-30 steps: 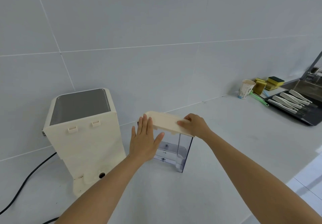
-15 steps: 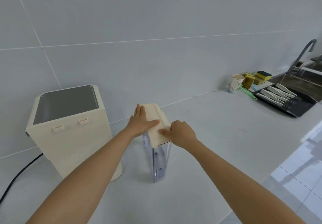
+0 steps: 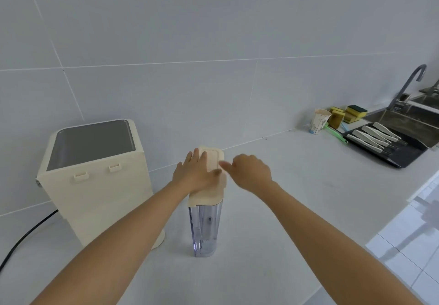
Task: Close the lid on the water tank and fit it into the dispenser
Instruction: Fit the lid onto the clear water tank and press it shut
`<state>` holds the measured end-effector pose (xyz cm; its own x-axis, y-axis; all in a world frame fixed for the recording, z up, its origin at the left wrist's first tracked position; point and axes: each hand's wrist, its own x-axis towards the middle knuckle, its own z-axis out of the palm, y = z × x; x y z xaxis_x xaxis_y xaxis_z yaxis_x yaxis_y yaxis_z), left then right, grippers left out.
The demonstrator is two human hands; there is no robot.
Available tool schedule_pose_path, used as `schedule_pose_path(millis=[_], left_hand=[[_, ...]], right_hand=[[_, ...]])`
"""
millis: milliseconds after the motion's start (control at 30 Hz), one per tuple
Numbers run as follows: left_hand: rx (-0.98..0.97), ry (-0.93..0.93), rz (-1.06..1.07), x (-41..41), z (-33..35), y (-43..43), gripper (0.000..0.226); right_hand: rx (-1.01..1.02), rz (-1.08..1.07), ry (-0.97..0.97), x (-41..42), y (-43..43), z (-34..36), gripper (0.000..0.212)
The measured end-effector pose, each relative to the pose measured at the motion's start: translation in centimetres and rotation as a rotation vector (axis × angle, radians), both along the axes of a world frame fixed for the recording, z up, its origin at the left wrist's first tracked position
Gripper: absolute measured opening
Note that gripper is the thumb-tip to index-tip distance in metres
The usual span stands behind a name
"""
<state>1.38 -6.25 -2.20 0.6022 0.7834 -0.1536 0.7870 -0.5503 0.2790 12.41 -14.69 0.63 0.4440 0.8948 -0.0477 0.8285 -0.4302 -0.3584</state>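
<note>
Standing upright on the pale counter (image 3: 297, 209), the water tank (image 3: 204, 228) is a tall, narrow box of clear plastic with a faint blue-violet tint, its inner ribs and a small dark spot showing through the near wall. A cream lid (image 3: 209, 187) covers its top and looks seated level, with a raised panel along its length. The left hand (image 3: 196, 174) lies flat on the lid, fingers spread and pointing away, palm pressing down without curling around anything. The right hand (image 3: 249, 171) sits just beside the lid's right edge, loosely curled, its fingertips reaching toward the lid; motion blur hides whether they touch it, and it grasps nothing visible. Just left of the tank stands the cream dispenser (image 3: 95, 186), its grey recessed top open and two small clips on its near face; a black cord (image 3: 26, 235) trails from its left side. Far right, near a sink (image 3: 408, 119), are a paper cup (image 3: 318, 121), sponges (image 3: 349, 113) and a dark tray (image 3: 403, 155).
</note>
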Motion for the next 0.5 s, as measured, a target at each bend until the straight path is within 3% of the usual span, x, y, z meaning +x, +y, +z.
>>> schedule_pose_path(millis=[133,267,333,400,500], left_hand=[[0.127,-0.056,-0.062,0.4,0.2,-3.2,0.069],[0.162,-0.037,-0.107,0.7,-0.6,-5.3,0.073],[0.178,-0.052,-0.107,0.7,-1.0,-5.8,0.072],[0.164,-0.077,-0.093,0.7,-1.2,-6.2,0.069],[0.191,-0.1,-0.071,0.7,-1.5,-6.4,0.066]], right_hand=[[0.06,0.027,0.02,1.4,2.1,1.1,0.048],[-0.077,0.243,0.074,1.3,4.3,0.4,0.053],[-0.137,0.306,0.062,0.6,5.1,-0.1,0.044],[-0.194,0.34,0.023,-0.5,6.0,-0.6,0.032],[-0.198,0.321,0.01,-1.3,6.9,-0.8,0.035]])
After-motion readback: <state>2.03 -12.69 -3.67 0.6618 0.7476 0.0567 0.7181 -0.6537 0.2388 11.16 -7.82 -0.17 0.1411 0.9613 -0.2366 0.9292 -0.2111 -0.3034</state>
